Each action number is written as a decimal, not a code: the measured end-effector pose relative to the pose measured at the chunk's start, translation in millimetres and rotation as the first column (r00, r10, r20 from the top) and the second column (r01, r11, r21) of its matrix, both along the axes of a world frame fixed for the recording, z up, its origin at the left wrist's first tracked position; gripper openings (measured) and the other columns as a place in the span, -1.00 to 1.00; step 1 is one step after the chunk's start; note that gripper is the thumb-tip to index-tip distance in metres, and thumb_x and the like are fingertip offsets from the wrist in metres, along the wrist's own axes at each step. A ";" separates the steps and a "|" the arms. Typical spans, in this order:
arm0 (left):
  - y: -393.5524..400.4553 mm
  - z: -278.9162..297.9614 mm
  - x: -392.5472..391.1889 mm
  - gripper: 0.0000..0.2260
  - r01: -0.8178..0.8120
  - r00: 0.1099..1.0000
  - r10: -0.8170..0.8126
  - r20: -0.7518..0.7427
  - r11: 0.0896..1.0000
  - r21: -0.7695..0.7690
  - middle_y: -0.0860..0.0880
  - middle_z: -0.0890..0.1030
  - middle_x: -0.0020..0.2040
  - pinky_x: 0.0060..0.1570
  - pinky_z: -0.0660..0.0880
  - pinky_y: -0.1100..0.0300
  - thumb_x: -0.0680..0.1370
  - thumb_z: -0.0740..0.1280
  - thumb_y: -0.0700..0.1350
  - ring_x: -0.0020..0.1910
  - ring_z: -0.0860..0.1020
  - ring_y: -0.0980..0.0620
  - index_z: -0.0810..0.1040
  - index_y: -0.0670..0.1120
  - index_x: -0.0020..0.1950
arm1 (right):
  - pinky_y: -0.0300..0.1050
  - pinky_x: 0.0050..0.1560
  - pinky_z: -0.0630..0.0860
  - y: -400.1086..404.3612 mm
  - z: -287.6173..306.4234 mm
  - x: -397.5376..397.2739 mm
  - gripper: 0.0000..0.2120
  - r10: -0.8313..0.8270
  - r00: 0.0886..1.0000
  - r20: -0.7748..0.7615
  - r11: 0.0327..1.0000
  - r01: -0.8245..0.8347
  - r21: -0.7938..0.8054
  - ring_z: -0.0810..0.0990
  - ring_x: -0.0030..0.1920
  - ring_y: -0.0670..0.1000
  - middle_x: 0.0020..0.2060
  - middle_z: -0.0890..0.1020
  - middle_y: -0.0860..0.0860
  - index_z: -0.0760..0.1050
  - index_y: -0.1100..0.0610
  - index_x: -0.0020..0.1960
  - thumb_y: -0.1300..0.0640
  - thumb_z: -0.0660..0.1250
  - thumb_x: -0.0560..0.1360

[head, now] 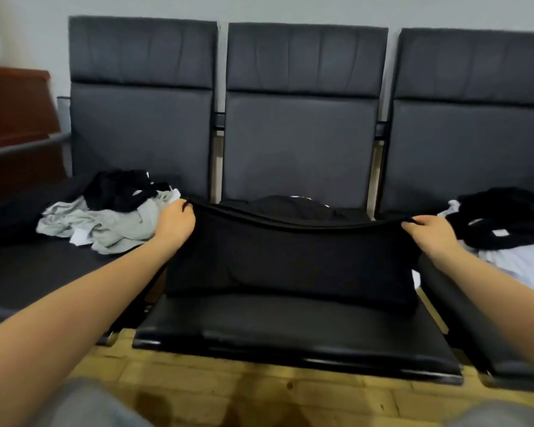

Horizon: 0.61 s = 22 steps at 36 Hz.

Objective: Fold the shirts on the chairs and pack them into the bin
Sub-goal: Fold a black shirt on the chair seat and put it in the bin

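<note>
Now we have the black shirt (290,260) stretched wide over the middle chair seat (290,331), our left hand (176,221) pinching one end of its top edge and our right hand (430,231) pinching the other, both grips clenched on the cloth. Its lower part drapes onto the seat, and the held edge sags a little in the middle. To fold well from here, we judge it best to keep the tension even, lay the edge down straight and match the corners before letting go. More dark cloth lies behind, at the back of the seat, so we want to land clear of it. A grey and black pile (111,217) waits on the left chair and a black and white pile (506,229) on the right. No bin shows in view.
</note>
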<state>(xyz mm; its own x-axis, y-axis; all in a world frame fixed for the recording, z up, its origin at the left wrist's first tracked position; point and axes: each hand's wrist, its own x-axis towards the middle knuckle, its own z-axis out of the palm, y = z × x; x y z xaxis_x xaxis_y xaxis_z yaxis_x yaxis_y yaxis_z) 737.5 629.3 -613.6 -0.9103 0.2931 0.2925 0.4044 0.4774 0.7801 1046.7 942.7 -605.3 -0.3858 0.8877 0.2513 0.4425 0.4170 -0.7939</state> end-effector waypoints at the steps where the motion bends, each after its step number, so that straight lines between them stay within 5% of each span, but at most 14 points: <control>1: 3.1 -1.3 -5.3 -0.84 -0.010 1.000 0.010 0.010 1.000 0.024 -0.05 0.42 -0.23 -0.13 0.21 0.22 0.66 0.10 -0.20 -0.08 0.37 -0.04 0.41 -0.13 -0.08 | 0.08 -0.01 0.51 5.0 -1.0 -3.7 -0.76 -0.005 1.000 -0.015 1.000 0.005 -0.002 0.62 -0.08 0.25 -0.15 0.66 0.29 0.61 0.34 -0.10 0.15 0.34 0.55; 3: 10.3 -2.1 -14.5 -0.82 -0.027 1.000 0.027 0.012 0.998 0.050 -0.09 0.47 -0.22 -0.12 0.24 0.19 0.66 0.10 -0.19 -0.08 0.40 -0.06 0.46 -0.20 0.01 | 0.07 -0.06 0.51 16.5 -3.3 -12.5 -0.71 -0.034 0.998 -0.054 0.999 0.032 -0.032 0.62 -0.08 0.28 -0.18 0.64 0.31 0.59 0.35 -0.14 0.09 0.38 0.53; 7: 25.3 0.4 -35.8 -0.72 -0.040 0.998 0.043 -0.053 0.997 0.059 -0.23 0.57 0.14 0.10 0.33 0.10 0.66 0.13 -0.15 0.16 0.48 -0.20 0.50 -0.25 0.25 | 0.04 -0.23 0.43 49.6 -7.4 -30.6 -0.53 -0.062 0.991 -0.121 0.996 0.053 -0.074 0.52 -0.32 0.26 -0.31 0.52 0.32 0.48 0.45 -0.12 -0.02 0.39 0.47; 12: 50.5 6.2 -75.0 -0.76 -0.035 0.992 0.033 -0.123 0.999 -0.019 -0.13 0.57 -0.05 -0.04 0.29 0.14 0.65 0.14 -0.09 -0.01 0.48 -0.13 0.54 -0.19 0.11 | 0.01 -0.25 0.34 85.0 -5.4 -58.8 -0.62 -0.081 0.989 -0.124 0.993 0.069 -0.097 0.45 -0.33 0.12 -0.38 0.48 0.18 0.49 0.37 -0.23 0.02 0.39 0.48; 16: 73.7 0.7 -98.9 -0.74 -0.039 0.992 0.025 -0.126 0.993 -0.110 -0.22 0.61 0.06 -0.04 0.31 0.10 0.65 0.15 -0.10 0.09 0.52 -0.22 0.56 -0.22 0.12 | -0.02 -0.20 0.39 99.9 -11.0 -79.2 -0.70 -0.107 0.993 -0.058 0.993 0.103 -0.063 0.50 -0.29 0.15 -0.40 0.52 0.12 0.52 0.22 -0.32 0.08 0.35 0.53; 22: 86.9 -39.9 -117.5 -0.76 0.022 0.999 -0.011 0.030 0.911 -0.413 -0.23 0.57 0.20 0.13 0.40 0.04 0.62 0.17 -0.07 0.20 0.51 -0.23 0.51 -0.18 0.16 | 0.08 0.15 0.48 106.8 -49.7 -102.3 -0.68 -0.116 0.987 0.108 0.976 0.133 -0.170 0.59 0.04 0.22 -0.03 0.61 0.20 0.56 0.30 0.19 0.11 0.37 0.53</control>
<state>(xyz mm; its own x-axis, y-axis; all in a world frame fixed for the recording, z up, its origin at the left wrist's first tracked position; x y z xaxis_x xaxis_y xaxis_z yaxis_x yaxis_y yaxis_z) 620.1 716.3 -653.5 -0.9100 0.3974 0.1179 0.3968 0.7528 0.5252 944.4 1049.6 -655.0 -0.2839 0.9573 0.0541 0.5603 0.2115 -0.8008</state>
